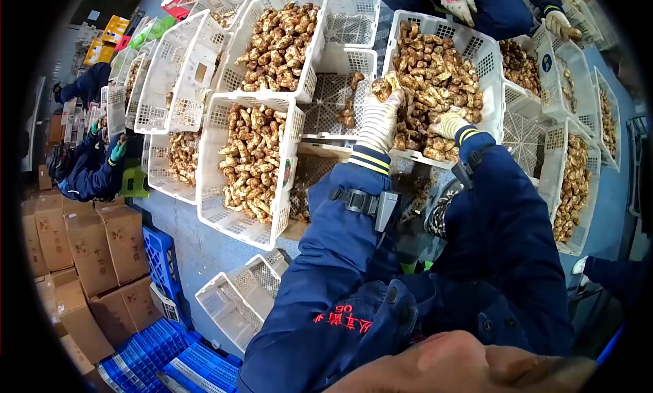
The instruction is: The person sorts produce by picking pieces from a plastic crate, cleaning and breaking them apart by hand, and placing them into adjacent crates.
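In front of me is a white perforated crate point(487, 56) heaped with brown-and-cream mushrooms point(435, 70). My left hand point(378, 124), in a striped knit glove, is over the crate's left edge, its fingers closed around a mushroom point(382, 88). Gloved as well, my right hand point(449, 125) rests low against the near right of the heap. Its fingertips are partly hidden among the mushrooms, so whether it grips one is unclear. Left of my left hand, a mostly bare crate point(325, 97) has a few mushrooms point(348, 112) along its right side.
More mushroom-filled crates stand left point(211, 165) and right point(590, 189). An overturned-looking white crate point(228, 311) lies on the floor. Cardboard boxes point(88, 250) and blue crates point(146, 352) fill the lower left. Across from me are a co-worker's gloved hands point(457, 2); another person point(92, 165) works far left.
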### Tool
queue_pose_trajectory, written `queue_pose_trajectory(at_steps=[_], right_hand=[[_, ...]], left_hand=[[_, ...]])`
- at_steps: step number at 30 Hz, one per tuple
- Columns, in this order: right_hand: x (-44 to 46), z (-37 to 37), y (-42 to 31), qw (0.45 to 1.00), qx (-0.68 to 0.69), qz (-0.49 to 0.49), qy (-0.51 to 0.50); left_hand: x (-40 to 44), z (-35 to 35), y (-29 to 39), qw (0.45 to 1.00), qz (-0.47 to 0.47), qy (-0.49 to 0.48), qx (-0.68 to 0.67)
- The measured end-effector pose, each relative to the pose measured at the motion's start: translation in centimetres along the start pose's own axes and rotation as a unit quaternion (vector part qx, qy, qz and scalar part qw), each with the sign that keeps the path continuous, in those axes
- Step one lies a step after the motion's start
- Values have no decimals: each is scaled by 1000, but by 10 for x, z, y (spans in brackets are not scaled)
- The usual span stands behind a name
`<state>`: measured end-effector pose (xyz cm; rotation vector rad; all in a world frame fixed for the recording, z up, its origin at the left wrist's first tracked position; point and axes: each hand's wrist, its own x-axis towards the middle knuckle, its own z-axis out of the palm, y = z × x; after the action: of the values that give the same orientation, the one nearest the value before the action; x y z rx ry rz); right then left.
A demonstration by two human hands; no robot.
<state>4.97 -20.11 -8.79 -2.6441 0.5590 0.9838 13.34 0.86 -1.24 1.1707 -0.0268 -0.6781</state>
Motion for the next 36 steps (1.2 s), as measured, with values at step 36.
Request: queue_pose_trajectory(at_steps=[36], right_hand=[[-141, -73, -32, 792, 525, -254, 180]], left_hand=[[-29, 54, 7, 967, -169, -79, -172]])
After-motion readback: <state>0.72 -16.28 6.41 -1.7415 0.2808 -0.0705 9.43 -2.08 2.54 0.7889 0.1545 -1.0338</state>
